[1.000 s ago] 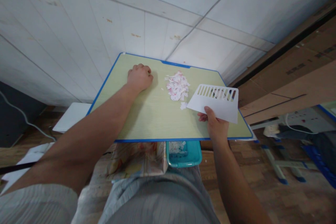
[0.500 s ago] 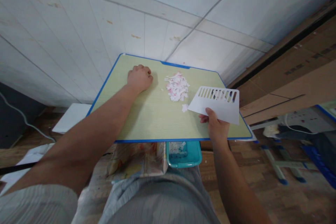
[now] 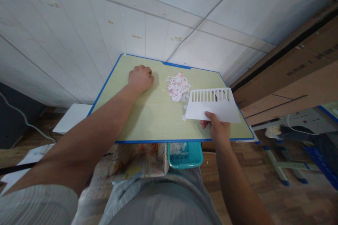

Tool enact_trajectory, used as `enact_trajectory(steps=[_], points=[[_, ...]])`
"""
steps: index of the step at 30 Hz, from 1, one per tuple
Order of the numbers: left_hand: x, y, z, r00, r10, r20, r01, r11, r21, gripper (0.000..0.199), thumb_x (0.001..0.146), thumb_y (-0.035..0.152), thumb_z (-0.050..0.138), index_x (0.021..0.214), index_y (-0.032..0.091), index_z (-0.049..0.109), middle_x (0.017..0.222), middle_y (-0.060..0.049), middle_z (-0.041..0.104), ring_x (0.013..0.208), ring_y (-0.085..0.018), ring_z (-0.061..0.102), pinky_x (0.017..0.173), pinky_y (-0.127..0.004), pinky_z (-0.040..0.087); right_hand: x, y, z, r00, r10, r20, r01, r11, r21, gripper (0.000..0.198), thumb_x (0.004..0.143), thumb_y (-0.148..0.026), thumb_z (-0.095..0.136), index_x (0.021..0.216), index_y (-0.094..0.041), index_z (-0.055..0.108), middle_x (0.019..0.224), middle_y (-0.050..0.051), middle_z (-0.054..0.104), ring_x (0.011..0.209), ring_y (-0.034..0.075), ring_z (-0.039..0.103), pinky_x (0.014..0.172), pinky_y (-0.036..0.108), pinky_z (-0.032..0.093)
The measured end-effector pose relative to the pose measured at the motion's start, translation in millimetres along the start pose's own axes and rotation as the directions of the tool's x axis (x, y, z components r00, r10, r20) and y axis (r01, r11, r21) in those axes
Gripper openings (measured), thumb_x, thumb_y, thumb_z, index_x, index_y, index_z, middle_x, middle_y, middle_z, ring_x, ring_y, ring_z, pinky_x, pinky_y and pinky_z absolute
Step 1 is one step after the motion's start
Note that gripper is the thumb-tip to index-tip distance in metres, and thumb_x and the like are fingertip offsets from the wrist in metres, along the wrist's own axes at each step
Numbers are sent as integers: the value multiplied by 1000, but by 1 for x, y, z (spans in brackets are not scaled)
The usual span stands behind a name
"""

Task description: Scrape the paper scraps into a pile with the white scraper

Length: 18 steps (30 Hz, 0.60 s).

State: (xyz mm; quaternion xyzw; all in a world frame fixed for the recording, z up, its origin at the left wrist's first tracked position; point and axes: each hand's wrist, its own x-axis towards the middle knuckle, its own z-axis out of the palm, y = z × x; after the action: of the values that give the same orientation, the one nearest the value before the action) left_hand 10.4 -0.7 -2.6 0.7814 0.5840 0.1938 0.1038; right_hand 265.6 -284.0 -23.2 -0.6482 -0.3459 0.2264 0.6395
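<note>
My right hand (image 3: 216,123) grips a white flat scraper (image 3: 211,110) with a row of slots along its far edge, thumb on top and fingers underneath. The scraper is held over the right part of a pale green tabletop (image 3: 153,123) with a blue rim. A heap of torn paper scraps (image 3: 179,87), white with pink patches, lies mid-table, just left of the scraper. A few scraps lie by the scraper's left edge. On the left side of the tabletop, my left hand (image 3: 141,78) rests with its fingers curled in; nothing shows in it.
A teal plastic bin (image 3: 185,161) with scraps in it sits below the table's front edge, beside a patterned cloth (image 3: 139,161). White wall panels (image 3: 155,35) stand behind the table. Cardboard boxes (image 3: 290,66) line the right side.
The scraper has turned in my right hand's grip and its left end now covers part of the small scraps beside the heap. My left hand stays in place.
</note>
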Motion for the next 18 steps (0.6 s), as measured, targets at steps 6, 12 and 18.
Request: enact_trajectory(steps=[6, 12, 18], points=[[0, 0, 0, 1000, 3, 0, -3, 1000, 21, 52, 111, 30, 59, 152, 20, 89, 169, -25, 77, 162, -47, 64, 137, -65, 54, -3, -7, -5, 998, -2, 63, 3, 1000, -22, 30, 84, -41, 90, 65, -26, 73, 56, 1, 71, 45, 18, 60, 48, 33, 55], [0, 1, 0, 1000, -5, 11, 5, 1000, 18, 51, 111, 30, 59, 151, 19, 88, 169, -26, 76, 164, -47, 64, 140, -65, 53, -5, -7, -11, 1000, 31, 4, -31, 999, 14, 22, 82, -39, 92, 75, -26, 75, 59, -1, 73, 45, 19, 61, 46, 32, 50], [1, 0, 1, 1000, -9, 3, 9, 1000, 17, 50, 111, 31, 59, 151, 22, 89, 168, -23, 77, 163, -46, 64, 140, -64, 53, -4, 1, -8, 999, -26, 22, 27, 997, -75, 34, 90, -48, 92, 70, -26, 76, 62, 4, 78, 50, 20, 65, 54, 35, 60]])
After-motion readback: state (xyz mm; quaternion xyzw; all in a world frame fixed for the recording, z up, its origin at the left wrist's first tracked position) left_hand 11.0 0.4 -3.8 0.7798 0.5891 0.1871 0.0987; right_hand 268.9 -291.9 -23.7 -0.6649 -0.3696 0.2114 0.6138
